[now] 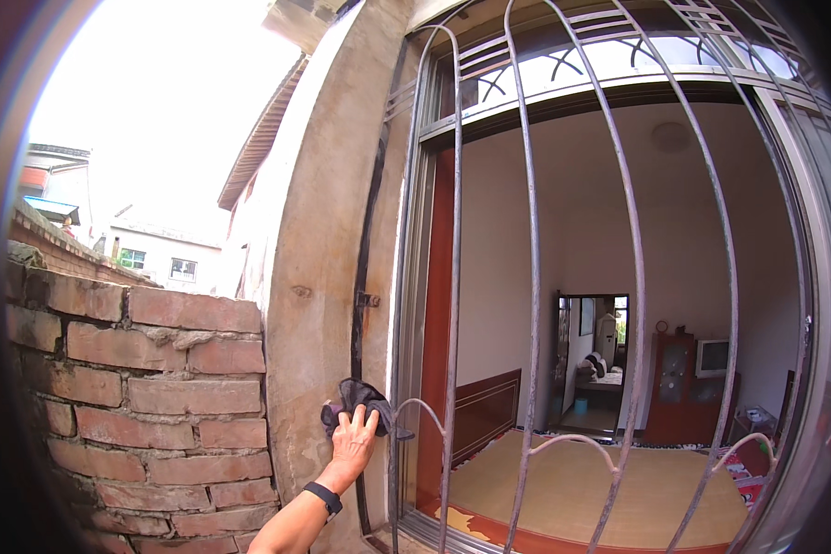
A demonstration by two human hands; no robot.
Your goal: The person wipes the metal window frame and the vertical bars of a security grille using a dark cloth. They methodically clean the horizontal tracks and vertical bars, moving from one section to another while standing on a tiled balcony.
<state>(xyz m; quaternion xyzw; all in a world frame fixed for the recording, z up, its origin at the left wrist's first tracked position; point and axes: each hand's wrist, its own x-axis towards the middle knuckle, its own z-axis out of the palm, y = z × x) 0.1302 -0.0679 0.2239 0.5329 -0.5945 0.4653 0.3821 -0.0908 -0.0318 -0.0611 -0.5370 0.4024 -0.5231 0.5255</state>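
My left hand [354, 439], with a dark band [324, 500] around its wrist, grips a bunched dark cloth [364, 398]. The cloth lies over the lower part of a dark vertical metal bar [363, 277] beside the plastered wall [315, 228]. Its right end reaches the outermost bars of a metal window grille [456, 277]. My fingers are spread over the cloth, and the thumb is hidden. My right hand is out of view.
A rough brick wall [194, 398] stands at the left. Behind the grille, the window opens onto a room with a bed mat [595, 485], a wooden headboard [488, 415], a red cabinet [668, 388] and a television [713, 358]. A small bracket [368, 300] juts from the dark bar.
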